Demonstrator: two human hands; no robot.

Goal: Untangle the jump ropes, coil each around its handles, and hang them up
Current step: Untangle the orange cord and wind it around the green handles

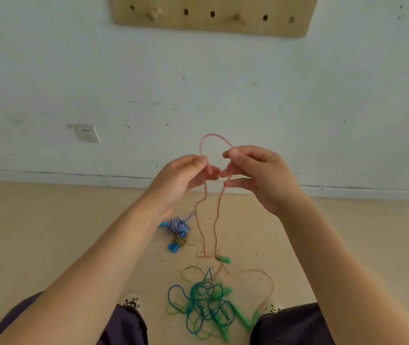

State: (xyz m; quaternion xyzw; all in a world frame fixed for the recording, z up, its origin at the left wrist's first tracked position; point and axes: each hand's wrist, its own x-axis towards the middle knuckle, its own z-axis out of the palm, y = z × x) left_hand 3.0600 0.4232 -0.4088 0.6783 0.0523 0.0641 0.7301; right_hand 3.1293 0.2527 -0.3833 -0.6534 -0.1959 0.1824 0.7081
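We look down at our own two bare hands, raised in front of a pale wall. Our left hand (186, 180) pinches a thin pink jump rope (206, 202) between thumb and curled fingers. Our right hand (255, 175) pinches the same rope just beside it, fingertips of the two hands almost touching. Between the hands the rope arches upward in a small loop. Below the hands two pink strands hang down side by side to the floor (348, 232), where they cross near a green handle (223, 259) and a further pink curve trails off to the right.

Nearer to us on the tan floor, between our knees, lies a tangled heap of green and blue ropes (203, 305) with green handles mixed in. To the left of the hanging strands rests a coiled blue-and-white rope (176, 226) wound around blue handles, apart from the tangle.

Our dark trouser legs (128, 327) and the toes of two light shoes fill the bottom edge. On the wall, a white power socket (87, 133) sits low on the left, and a wooden pegboard (211, 23) with holes and two pegs hangs at the top.
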